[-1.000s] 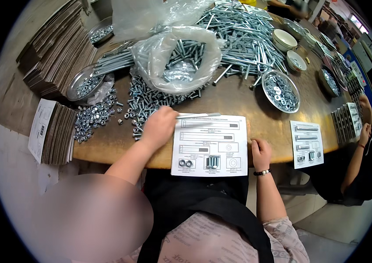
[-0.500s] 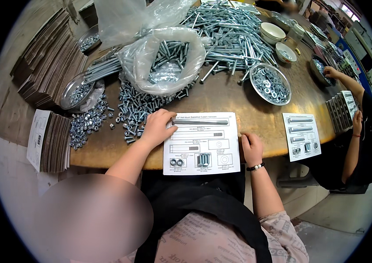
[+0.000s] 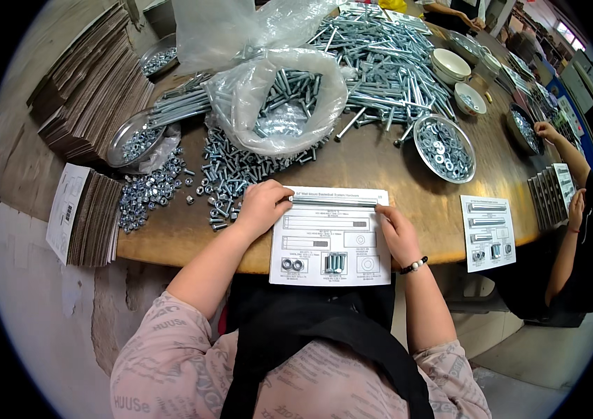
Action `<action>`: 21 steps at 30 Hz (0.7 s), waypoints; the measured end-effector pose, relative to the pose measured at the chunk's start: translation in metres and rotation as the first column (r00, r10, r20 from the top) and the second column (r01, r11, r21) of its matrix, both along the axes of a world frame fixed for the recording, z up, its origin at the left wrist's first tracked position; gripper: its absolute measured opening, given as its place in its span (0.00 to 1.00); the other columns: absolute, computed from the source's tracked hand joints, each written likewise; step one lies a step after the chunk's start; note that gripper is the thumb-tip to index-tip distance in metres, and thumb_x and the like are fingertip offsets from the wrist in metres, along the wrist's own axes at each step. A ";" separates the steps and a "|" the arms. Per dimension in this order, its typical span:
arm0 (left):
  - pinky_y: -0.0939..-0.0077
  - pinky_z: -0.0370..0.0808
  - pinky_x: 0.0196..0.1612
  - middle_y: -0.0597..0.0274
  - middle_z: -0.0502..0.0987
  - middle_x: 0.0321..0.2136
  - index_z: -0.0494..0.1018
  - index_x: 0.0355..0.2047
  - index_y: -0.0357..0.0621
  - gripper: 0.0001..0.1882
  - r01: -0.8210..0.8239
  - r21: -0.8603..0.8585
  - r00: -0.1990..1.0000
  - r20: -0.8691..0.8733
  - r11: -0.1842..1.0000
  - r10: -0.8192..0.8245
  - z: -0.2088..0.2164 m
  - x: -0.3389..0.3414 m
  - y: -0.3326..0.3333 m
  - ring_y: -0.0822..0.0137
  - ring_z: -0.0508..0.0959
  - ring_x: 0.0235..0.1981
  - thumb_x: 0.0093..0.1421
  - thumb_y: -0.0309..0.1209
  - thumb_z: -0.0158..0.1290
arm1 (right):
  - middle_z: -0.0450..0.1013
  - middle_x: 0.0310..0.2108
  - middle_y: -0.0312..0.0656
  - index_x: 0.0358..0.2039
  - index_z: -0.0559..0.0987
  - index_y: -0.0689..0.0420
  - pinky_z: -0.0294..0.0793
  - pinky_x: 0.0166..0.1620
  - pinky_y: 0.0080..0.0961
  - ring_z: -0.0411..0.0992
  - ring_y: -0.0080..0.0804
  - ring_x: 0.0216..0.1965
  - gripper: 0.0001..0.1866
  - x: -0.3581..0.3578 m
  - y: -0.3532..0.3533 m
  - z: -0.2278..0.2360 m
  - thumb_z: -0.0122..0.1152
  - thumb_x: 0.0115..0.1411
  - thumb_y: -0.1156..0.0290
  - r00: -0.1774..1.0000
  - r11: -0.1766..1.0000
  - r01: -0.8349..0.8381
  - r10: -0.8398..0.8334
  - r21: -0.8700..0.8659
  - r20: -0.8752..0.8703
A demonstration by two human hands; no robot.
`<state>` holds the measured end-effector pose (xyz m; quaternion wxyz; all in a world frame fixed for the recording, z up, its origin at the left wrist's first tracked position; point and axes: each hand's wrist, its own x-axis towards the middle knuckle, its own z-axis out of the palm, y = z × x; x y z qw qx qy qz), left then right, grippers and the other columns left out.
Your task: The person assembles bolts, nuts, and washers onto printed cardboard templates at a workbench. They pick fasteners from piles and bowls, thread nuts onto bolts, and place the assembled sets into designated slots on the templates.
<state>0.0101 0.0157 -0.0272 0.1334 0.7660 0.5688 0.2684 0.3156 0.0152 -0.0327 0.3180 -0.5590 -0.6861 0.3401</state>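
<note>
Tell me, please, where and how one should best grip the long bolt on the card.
Likely by both ends, coming from left and right: the bolt is long, slim and lies crosswise near the far edge of the card.

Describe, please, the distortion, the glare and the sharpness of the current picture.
Head view: front edge of the table bows; plastic bag shows white highlights; distant window looks washed out; smallest lettering on the printed sheet is too small to read.

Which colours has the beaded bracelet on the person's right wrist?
The beaded bracelet is mostly black, with at least one whitish bead; see the head view.
</note>
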 end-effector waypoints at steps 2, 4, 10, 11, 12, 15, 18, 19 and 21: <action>0.69 0.65 0.40 0.62 0.73 0.30 0.75 0.34 0.43 0.12 0.004 0.051 1.000 -0.003 0.999 -0.004 0.013 0.003 -0.003 0.61 0.72 0.36 0.48 0.32 0.55 | 0.74 0.36 0.40 0.42 0.73 0.57 0.69 0.38 0.21 0.72 0.28 0.35 0.12 -0.001 -0.003 -0.002 0.48 0.58 0.72 0.997 0.999 0.028 -0.030 -0.032 -0.075; 0.69 0.65 0.39 0.61 0.73 0.30 0.74 0.34 0.44 0.12 0.040 0.195 0.999 0.005 0.980 -0.042 0.038 0.008 0.004 0.60 0.72 0.35 0.48 0.32 0.55 | 0.74 0.36 0.38 0.41 0.73 0.59 0.69 0.37 0.19 0.71 0.24 0.35 0.11 0.006 -0.003 -0.025 0.47 0.59 0.73 0.940 0.985 0.131 -0.158 -0.109 -0.301; 0.68 0.64 0.38 0.64 0.72 0.26 0.75 0.27 0.48 0.05 -0.009 0.485 0.920 -0.339 0.875 0.197 0.075 -0.008 0.101 0.63 0.72 0.33 0.48 0.31 0.52 | 0.74 0.35 0.38 0.41 0.71 0.61 0.69 0.36 0.16 0.70 0.20 0.36 0.10 0.008 -0.005 -0.031 0.47 0.59 0.74 0.901 0.972 0.191 -0.229 -0.138 -0.368; 0.68 0.63 0.39 0.65 0.71 0.26 0.76 0.26 0.49 0.05 0.002 0.465 0.839 -0.482 0.885 0.252 0.074 -0.014 0.118 0.64 0.71 0.34 0.48 0.30 0.51 | 0.74 0.35 0.38 0.41 0.71 0.61 0.69 0.36 0.16 0.71 0.20 0.36 0.10 0.007 -0.004 -0.031 0.48 0.59 0.74 0.896 0.972 0.190 -0.229 -0.137 -0.380; 0.69 0.62 0.39 0.66 0.71 0.26 0.77 0.25 0.50 0.06 0.010 0.444 0.736 -0.610 0.896 0.294 0.071 -0.018 0.131 0.65 0.71 0.34 0.48 0.30 0.50 | 0.74 0.34 0.38 0.41 0.71 0.61 0.69 0.36 0.16 0.71 0.21 0.36 0.10 0.006 -0.004 -0.031 0.48 0.59 0.74 0.891 0.972 0.192 -0.232 -0.138 -0.391; 0.70 0.60 0.42 0.64 0.71 0.27 0.76 0.21 0.49 0.06 -0.012 0.448 0.564 -0.735 0.894 0.376 0.055 -0.025 0.152 0.66 0.70 0.34 0.45 0.29 0.49 | 0.74 0.34 0.38 0.41 0.71 0.61 0.69 0.37 0.16 0.71 0.22 0.36 0.10 0.007 -0.005 -0.036 0.48 0.59 0.74 0.905 0.978 0.185 -0.208 -0.096 -0.371; 0.70 0.58 0.45 0.64 0.71 0.26 0.76 0.21 0.47 0.07 0.028 0.476 0.520 -0.758 0.879 0.394 0.048 -0.022 0.162 0.66 0.70 0.36 0.45 0.28 0.48 | 0.74 0.34 0.39 0.41 0.71 0.62 0.69 0.38 0.17 0.72 0.23 0.37 0.10 0.009 -0.005 -0.033 0.48 0.59 0.74 0.901 0.974 0.198 -0.225 -0.111 -0.370; 0.70 0.59 0.45 0.64 0.71 0.26 0.76 0.21 0.47 0.07 0.049 0.495 0.508 -0.760 0.868 0.405 0.047 -0.022 0.164 0.65 0.70 0.36 0.45 0.28 0.48 | 0.74 0.34 0.39 0.41 0.71 0.62 0.69 0.38 0.17 0.72 0.23 0.37 0.10 0.008 -0.005 -0.031 0.48 0.59 0.74 0.895 0.971 0.203 -0.238 -0.130 -0.377; 0.70 0.59 0.45 0.65 0.72 0.26 0.76 0.21 0.49 0.07 0.020 0.463 0.555 -0.743 0.886 0.376 0.051 -0.022 0.164 0.66 0.70 0.36 0.46 0.28 0.48 | 0.74 0.34 0.38 0.40 0.72 0.62 0.67 0.36 0.16 0.69 0.20 0.32 0.10 0.007 -0.006 -0.032 0.48 0.59 0.74 0.887 0.972 0.203 -0.233 -0.117 -0.398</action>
